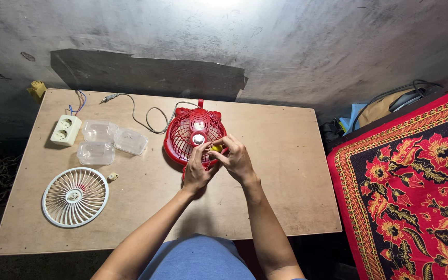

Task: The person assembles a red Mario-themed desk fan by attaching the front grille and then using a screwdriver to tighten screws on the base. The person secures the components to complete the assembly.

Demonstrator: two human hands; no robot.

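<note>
Both hands met over the red fan, which lay on the worktop with its grille facing up. The left hand rested on the fan's near edge, fingers curled narrow with the thumb and forefinger pinched toward a small yellow part. The right hand sat just beside it, touching it at the fingertips, and its fingers closed on the same yellow part from the other side. The part lay between the two hands, against the fan's near right rim. The fan's silver hub showed just beyond the left thumb.

Well to the left of the left hand lay a white grille, flat on the worktop, with a small pale knob near its upper edge. Beyond that stood three clear tubs, and a white socket block further left. A grey cord ran from the fan toward the far left corner. To the right of the right hand, off the worktop, lay a red flowered cloth.
</note>
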